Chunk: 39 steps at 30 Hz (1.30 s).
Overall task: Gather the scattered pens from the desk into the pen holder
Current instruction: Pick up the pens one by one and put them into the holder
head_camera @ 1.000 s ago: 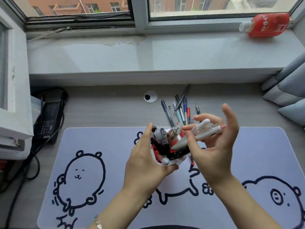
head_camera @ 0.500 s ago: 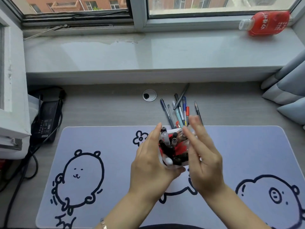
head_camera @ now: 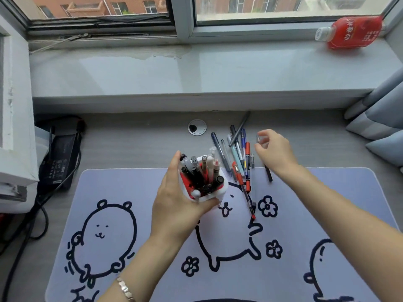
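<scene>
White pen holder [head_camera: 220, 192] sits clamped in the left hand [head_camera: 176, 205] — the right hand [head_camera: 273, 152], fingers curled, pinches a dark pen [head_camera: 267, 173] on the desk [head_camera: 130, 147].

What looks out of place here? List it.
A red bottle lies on its side on the windowsill at the far right. Loose pens lie in a heap on the desk behind the pen holder, some overlapping the mat.
</scene>
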{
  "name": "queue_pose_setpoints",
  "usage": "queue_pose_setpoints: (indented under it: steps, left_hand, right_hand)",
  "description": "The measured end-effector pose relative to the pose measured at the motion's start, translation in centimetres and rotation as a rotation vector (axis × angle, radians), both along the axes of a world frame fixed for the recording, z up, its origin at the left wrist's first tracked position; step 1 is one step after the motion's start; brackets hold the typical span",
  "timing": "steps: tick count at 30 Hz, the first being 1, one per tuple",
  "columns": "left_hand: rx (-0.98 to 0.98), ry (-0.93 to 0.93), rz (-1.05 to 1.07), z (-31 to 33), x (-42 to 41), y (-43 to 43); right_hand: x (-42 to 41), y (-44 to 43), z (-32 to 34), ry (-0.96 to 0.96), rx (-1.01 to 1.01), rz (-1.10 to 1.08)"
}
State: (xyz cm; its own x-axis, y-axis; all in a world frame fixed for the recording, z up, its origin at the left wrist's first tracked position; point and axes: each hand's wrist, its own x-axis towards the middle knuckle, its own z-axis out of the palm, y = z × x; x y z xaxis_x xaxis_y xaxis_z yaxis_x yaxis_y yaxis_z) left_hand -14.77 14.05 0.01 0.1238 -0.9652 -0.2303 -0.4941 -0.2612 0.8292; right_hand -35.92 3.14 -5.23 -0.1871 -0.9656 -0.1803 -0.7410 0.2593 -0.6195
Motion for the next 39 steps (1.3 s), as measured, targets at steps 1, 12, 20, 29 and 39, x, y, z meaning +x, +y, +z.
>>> queue_pose_setpoints:
  steps: [1,12,20,29,39]
  left_hand:
    - [0.001,0.002,0.007,0.0,0.1,0.0]
    - [0.027,-0.011,0.028,-0.2,0.9,1.0]
    - [0.038,-0.019,-0.003,-0.1,0.6,1.7]
    - [0.047,-0.001,0.020,-0.1,1.1,2.3]
    - [0.063,0.076,-0.023,0.7,-1.3,2.5]
  right_hand:
    - [-0.5,-0.9,-1.1,0.069,0.119,-0.029]
    - [-0.9,-0.1,-2.2,0.015,0.201,-0.127]
    - [1.6,4.0,-4.5,-0.002,0.238,-0.075]
    - [0.4,4.3,0.4,-0.382,0.118,-0.238]
    - [6.4,10.5,8.0,-1.265,-0.460,-0.038]
